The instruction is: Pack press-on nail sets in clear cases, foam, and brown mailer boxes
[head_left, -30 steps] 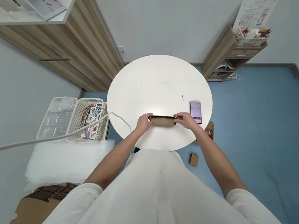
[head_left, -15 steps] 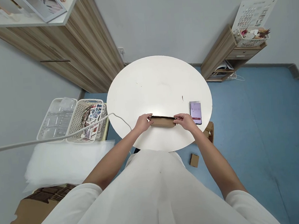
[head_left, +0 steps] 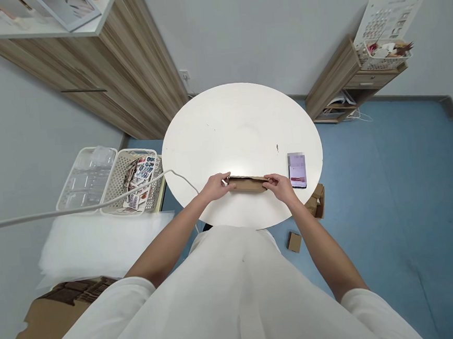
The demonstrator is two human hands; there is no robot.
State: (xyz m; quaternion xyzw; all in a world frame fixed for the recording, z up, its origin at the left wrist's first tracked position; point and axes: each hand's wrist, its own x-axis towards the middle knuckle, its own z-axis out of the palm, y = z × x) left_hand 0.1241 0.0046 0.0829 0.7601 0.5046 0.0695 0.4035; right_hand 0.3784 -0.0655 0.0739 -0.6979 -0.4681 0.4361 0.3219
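A small brown cardboard box [head_left: 247, 184] lies across the near part of the white oval table [head_left: 238, 121]. At its left end, my left hand [head_left: 217, 186] grips it with the thumb in front and the fingers behind. My right hand [head_left: 278, 187] pinches the opposite end in much the same way. A narrow dark gap shows along the box's far upper edge, below a raised strip of cardboard. What lies inside the box cannot be seen. A phone [head_left: 297, 170] with a lit screen rests just right of my right hand.
A white cable [head_left: 134, 191] crosses from the left onto the table. Left stand white baskets [head_left: 112, 191] of clear containers and printed sheets, above a stack of translucent white sheets [head_left: 95, 247]. A small carton [head_left: 294, 242] and an open cardboard box [head_left: 318, 204] are on the floor at right.
The far flap of the box has shifted, and its dark edge now shows more brown cardboard. Both hands keep hold of the ends, with slight finger movement.
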